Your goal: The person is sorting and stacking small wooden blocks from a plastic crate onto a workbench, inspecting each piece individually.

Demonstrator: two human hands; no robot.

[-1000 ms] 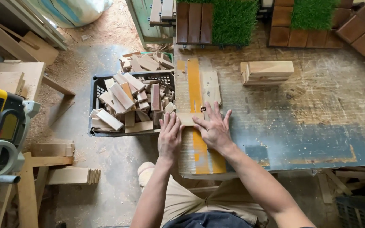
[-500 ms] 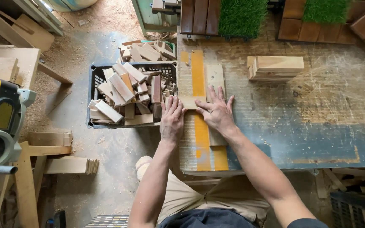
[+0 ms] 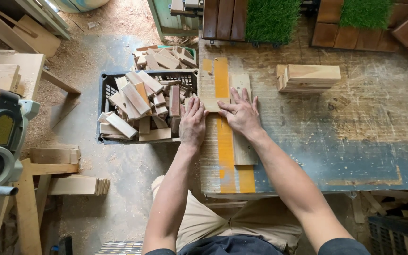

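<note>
Both sets of fingers lie spread and flat, gripping nothing. The left hand point(image 3: 193, 123) and right hand point(image 3: 242, 113) press on a small wooden piece point(image 3: 212, 104) between them, mostly hidden under the fingertips, its shape hard to judge. It rests on a long board point(image 3: 242, 141) beside a yellow stripe point(image 3: 224, 141) on the worn surface point(image 3: 355, 141). Both forearms reach away from the body, wrists low. Left sits a black crate point(image 3: 106, 85) of offcuts; far right, stacked blocks point(image 3: 308, 78).

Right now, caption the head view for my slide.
Both hands, left and right, press a small wood piece on the workbench beside a crate of offcuts.
</note>
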